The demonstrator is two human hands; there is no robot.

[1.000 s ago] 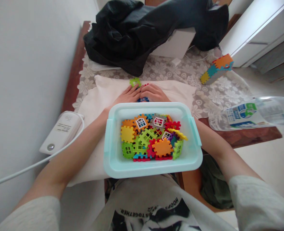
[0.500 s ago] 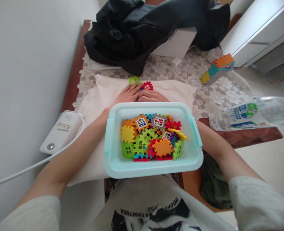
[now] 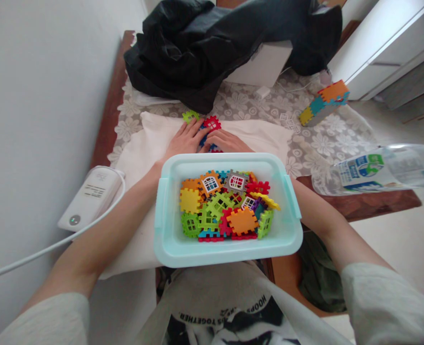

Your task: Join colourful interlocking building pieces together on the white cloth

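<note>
Beyond the light-blue bin (image 3: pixel 228 256), both hands are on a group of interlocking plastic building tiles over a white cloth. My left hand (image 3: pixel 186 140) grips its left side, fingers over the edge near a lime-green tile (image 3: pixel 190 116). My right hand (image 3: pixel 229 141) has its fingers curled on the right side, below a red window tile (image 3: pixel 212 122). Between the hands shows a blue tile (image 3: pixel 203 140). The bin's rim hides the group's near end, and fingers cover part of it. Inside the bin lie several loose tiles, among them an orange tile (image 3: pixel 243 220).
A standing tile structure (image 3: pixel 325 103) is at the back right, near white window pieces (image 3: pixel 290 123). On the right lies a clear plastic bottle (image 3: pixel 381 167). At left sits a white power bank (image 3: pixel 91 196) with a cable. Black fabric (image 3: pixel 197 52) covers the back.
The green and red tiles have shifted left and slightly away from me. My left hand has moved a little left, and more of the blue tile shows between the hands.
</note>
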